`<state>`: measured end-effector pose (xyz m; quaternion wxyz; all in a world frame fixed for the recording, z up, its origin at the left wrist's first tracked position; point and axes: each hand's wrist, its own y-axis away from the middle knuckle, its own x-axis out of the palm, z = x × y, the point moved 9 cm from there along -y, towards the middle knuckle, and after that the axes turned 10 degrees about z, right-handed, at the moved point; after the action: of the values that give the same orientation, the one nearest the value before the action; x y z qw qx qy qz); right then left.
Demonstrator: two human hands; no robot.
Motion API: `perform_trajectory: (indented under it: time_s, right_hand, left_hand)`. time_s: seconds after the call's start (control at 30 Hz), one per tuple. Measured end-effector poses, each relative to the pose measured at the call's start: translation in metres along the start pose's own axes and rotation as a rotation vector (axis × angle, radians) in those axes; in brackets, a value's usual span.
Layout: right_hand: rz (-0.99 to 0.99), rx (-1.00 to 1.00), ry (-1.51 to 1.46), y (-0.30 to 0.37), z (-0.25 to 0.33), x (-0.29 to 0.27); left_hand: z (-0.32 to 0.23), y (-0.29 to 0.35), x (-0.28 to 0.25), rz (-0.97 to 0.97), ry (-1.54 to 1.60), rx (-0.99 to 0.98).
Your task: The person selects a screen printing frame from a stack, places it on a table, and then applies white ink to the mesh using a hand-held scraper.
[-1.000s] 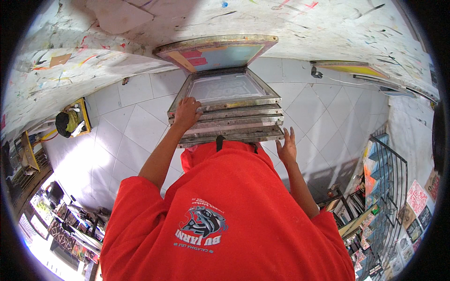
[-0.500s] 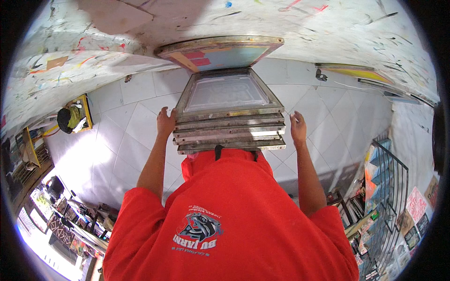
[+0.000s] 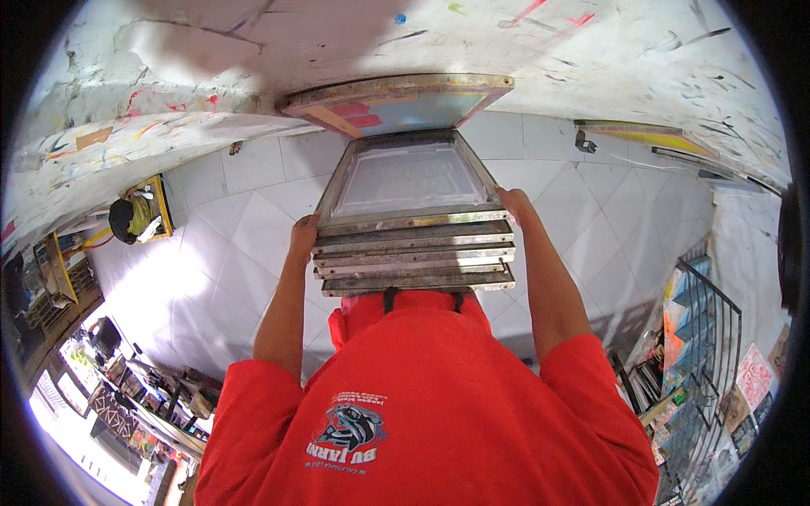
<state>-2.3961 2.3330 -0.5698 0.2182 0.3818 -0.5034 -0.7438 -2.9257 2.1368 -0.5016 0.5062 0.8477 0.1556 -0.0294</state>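
1. Grey rectangular screen frame tops a stack of frames between outstretched forearms; left hand and right hand touch its near corners, fingers too hidden to tell their closure.
2. Its panel looks pale, its rim stained.
3. Multicoloured frame stands behind.

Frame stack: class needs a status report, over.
Left hand, right hand at opposite sides, grip unclear. Frame stack between them, unevenly piled. Another frame leaning just beyond.
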Motion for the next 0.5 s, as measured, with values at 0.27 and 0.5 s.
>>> perform_trajectory:
  time_s: [0.27,0.5]
  right_hand:
    - [0.198,0.051,-0.144,0.016,0.050,0.000]
    - [0.198,0.066,-0.242,0.013,0.030,-0.012]
  left_hand:
    - [-0.021,-0.017,-0.012,-0.159,-0.091,0.123]
    - [-0.028,-0.015,-0.007,-0.144,-0.054,0.084]
